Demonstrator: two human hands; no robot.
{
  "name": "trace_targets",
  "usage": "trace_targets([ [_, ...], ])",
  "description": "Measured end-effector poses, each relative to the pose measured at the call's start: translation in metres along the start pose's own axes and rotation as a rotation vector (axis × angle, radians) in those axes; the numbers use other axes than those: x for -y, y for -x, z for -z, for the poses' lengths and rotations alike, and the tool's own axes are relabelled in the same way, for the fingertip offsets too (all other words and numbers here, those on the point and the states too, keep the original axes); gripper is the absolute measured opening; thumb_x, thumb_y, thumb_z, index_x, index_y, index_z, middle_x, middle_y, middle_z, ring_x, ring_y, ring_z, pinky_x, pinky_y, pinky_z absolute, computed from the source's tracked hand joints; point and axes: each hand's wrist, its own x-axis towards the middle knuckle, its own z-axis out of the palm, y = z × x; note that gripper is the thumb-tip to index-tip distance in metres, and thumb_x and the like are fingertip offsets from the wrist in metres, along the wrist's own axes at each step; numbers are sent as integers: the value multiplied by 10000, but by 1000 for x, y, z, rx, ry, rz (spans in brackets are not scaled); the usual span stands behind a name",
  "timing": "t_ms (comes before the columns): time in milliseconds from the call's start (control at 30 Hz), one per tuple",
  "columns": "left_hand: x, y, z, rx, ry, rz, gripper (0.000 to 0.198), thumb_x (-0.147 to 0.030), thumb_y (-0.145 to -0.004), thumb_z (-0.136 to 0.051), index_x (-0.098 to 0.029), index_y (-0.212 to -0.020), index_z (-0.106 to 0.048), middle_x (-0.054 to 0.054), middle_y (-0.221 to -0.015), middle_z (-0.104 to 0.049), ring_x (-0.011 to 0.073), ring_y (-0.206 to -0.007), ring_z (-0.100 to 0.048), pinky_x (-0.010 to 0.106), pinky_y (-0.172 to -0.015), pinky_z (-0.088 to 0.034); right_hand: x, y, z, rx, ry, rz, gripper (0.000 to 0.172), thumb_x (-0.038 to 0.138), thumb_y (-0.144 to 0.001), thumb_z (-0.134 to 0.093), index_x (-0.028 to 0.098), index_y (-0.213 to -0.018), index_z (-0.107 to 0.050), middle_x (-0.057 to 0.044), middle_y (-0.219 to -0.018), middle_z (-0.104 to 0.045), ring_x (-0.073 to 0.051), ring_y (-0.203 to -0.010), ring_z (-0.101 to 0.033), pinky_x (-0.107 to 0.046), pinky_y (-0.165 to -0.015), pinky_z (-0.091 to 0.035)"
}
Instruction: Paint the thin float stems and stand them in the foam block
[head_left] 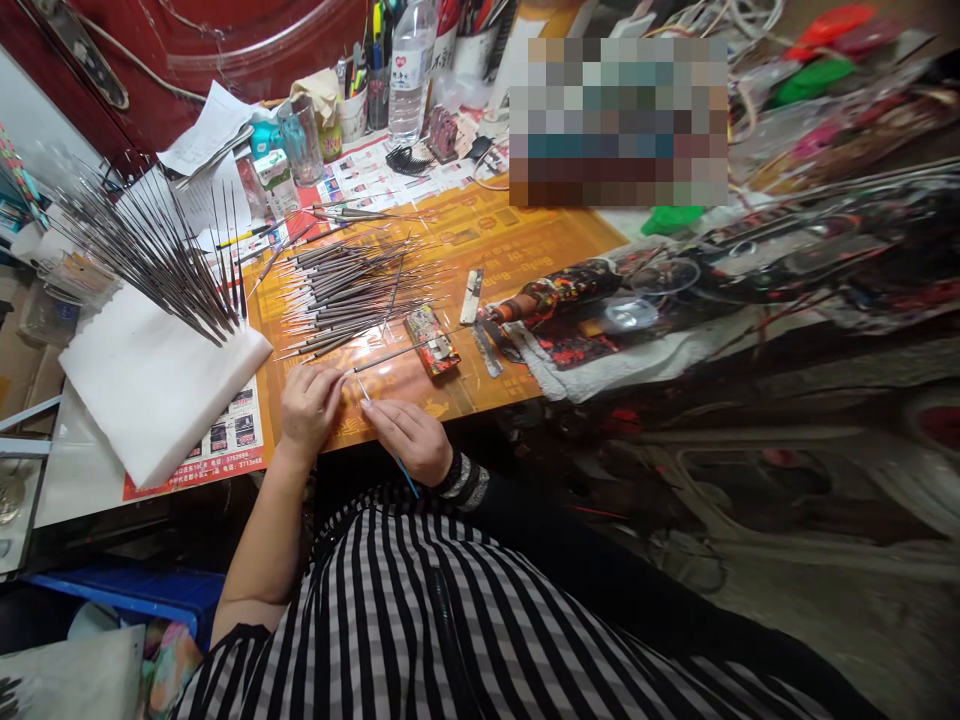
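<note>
My left hand (309, 408) is closed, pinching the pale end of a thin dark rod (397, 351). The rod slants up to the right, its far end over a small paint-smeared block (433, 342). Just to the right, my right hand (414, 438) grips a slim blue stick-like tool (406, 475). Its pale tip comes close to the rod near my left fingertips; whether they touch, I cannot tell. Beyond both hands lies a pile of similar dark rods (337, 290) with thin pointed ends. More long dark rods (161, 250) stand fanned out in a white foam block (150, 385).
A paint-crusted handled tool (562, 290) rests at the right by a white cloth (570, 370). Flat metal pieces (487, 350) lie near the small block. At the back stand a water bottle (411, 75), a glass (301, 140) and pen cups. A black hair claw (409, 160) lies before them.
</note>
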Motion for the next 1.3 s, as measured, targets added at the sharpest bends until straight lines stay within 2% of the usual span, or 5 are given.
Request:
trace_targets([
  [233,0,0,0,-3,-9,-9,123,-243,-985,-574,-195,-953,-683,41,-874,-707,163,-819,-625,318,-796,-502,0,0,1,9,1,-8,511,84,-1002,-477,116,-1511,-443,-157,-1219,-716,-247,-1152,-676,-392,-951,-608],
  [667,3,3,-2,39,22,63,179,-287,-997,-549,-204,-961,-704,57,-895,-711,179,-854,-639,348,-834,-506,1,-4,5,-15,-36,4,573,65,-971,-532,90,-1530,-409,-178,-1188,-726,-266,-1115,-692,-400,-928,-613],
  [833,3,3,-1,45,22,61,171,-281,-997,-551,-204,-949,-696,53,-887,-705,177,-852,-628,338,-836,-490,0,0,2,2,-4,16,546,78,-988,-500,121,-1525,-415,-152,-1188,-720,-245,-1105,-686,-390,-922,-617],
  [1033,2,2,0,49,-21,38,182,-281,-1004,-533,-199,-938,-682,53,-881,-699,182,-839,-603,331,-813,-466,-4,8,-2,0,-24,16,621,56,-956,-554,109,-1546,-368,-160,-1182,-727,-244,-1102,-693,-391,-935,-615],
  [1300,4,4,0,27,-28,140,225,-285,-1027,-469,-206,-924,-652,51,-866,-674,193,-830,-577,334,-800,-440,-5,7,1,-26,-71,42,631,67,-957,-549,110,-1557,-361,-164,-1154,-740,-260,-1080,-711,-406,-909,-634],
])
